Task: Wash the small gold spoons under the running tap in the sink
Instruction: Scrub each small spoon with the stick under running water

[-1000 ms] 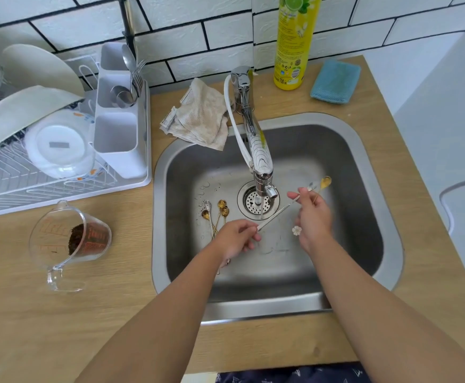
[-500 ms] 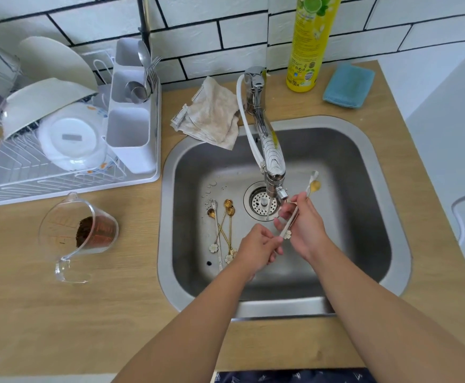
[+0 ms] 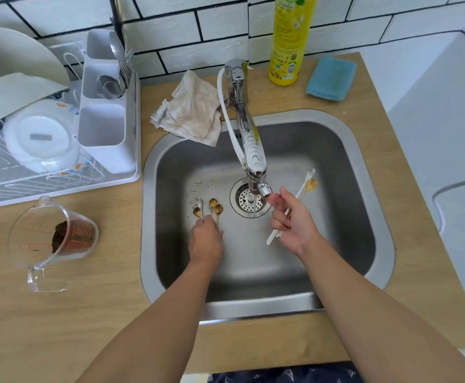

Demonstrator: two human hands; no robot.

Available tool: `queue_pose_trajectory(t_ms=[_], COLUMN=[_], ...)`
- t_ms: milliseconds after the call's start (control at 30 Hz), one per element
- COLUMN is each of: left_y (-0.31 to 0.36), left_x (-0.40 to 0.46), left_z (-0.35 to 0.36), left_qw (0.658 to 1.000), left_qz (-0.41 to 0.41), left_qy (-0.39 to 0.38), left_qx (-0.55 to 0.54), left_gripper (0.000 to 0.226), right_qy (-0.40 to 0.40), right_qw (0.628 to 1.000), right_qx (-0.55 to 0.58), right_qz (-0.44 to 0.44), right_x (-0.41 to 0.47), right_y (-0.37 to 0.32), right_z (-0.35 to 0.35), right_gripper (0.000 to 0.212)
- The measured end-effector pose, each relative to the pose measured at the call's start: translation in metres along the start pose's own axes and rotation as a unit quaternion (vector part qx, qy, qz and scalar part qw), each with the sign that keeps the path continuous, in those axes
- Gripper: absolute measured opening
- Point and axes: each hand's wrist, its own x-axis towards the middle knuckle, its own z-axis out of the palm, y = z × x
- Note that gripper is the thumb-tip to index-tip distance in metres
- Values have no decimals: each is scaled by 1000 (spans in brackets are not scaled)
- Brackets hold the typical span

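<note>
Small gold spoons [image 3: 212, 207] lie in a loose cluster on the floor of the steel sink [image 3: 364, 167], left of the drain [image 3: 243, 201], their bowls pointing toward the far wall. The left hand [image 3: 205, 240] reaches down onto their handles, knuckles up; its fingertips are hidden beneath it, so whether it pinches a spoon or only touches them cannot be told. The right hand [image 3: 292, 221] is curled around a white stick and a gold spoon [image 3: 307, 186], held together and slanting up to the right, the spoon's bowl well out past the fingers, right of the tap [image 3: 249, 139]. A thin stream falls from the tap's nozzle onto the drain, just left of that hand's fingertips. On the wooden tabletop [image 3: 109, 272], left of the sink, a clear measuring jug [image 3: 51, 239] with dark grounds inside lies tipped, and beyond it stands a white dish rack [image 3: 60, 128] with plates and cutlery. A crumpled beige cloth [image 3: 195, 111] sits at the sink's far-left corner, a yellow bottle [image 3: 289, 37] stands behind the tap, and a blue sponge [image 3: 331, 78] lies to its right.
</note>
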Motion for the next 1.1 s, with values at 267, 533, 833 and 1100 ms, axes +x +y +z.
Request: queue_pose_trajectory(t_ms=[267, 533, 833, 1100], left_y=[3, 22, 20, 17], left_x=[-3, -34, -38, -35], left_z=[-3, 7, 2, 3], left_qw=[997, 931, 938, 944], left_qz=[-15, -37, 42, 56], left_qy=[34, -81, -98, -93], left_qx=[-66, -354, -330, -312], left_gripper=[20, 16, 16, 16], right_qy=[22, 64, 74, 71], right_qw=[1000, 997, 987, 985], right_qx=[5, -25, -135, -149], right_qz=[-13, -32, -50, -56], right_x=[1, 5, 3, 5], right_y=[-1, 1, 8, 11], right_z=[0, -3, -1, -1], right_gripper=[28, 22, 20, 14])
